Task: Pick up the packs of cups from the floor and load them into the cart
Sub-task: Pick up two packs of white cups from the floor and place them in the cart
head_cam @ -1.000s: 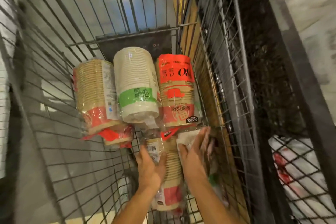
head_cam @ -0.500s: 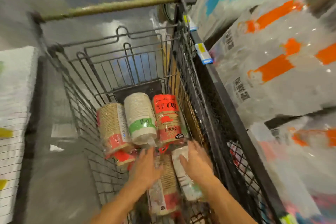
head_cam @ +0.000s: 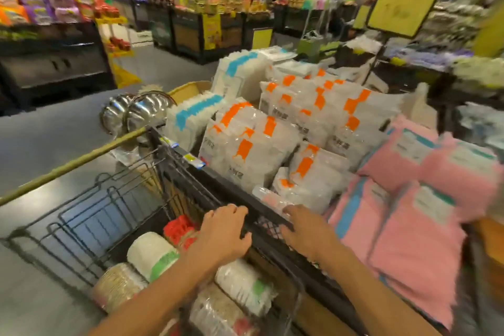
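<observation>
Several packs of cups lie in the wire cart at the lower left: a white pack with a green label, a brown pack, a red-topped pack, and a second white pack closer to me. My left hand hovers over the cart's right side with fingers loosely spread, holding nothing. My right hand is above the black rim of the neighbouring display bin, palm down, fingers apart, also holding nothing. No pack on the floor is in view.
Against the cart's right side stands a black mesh display bin piled with clear packs with orange labels and pink packs. Steel bowls sit beyond the cart handle. Store shelves line the far aisle.
Both hands have let go of the packs and risen out of the cart, moving right. The view has swung up from the cart's inside to the display bin and the shop.
</observation>
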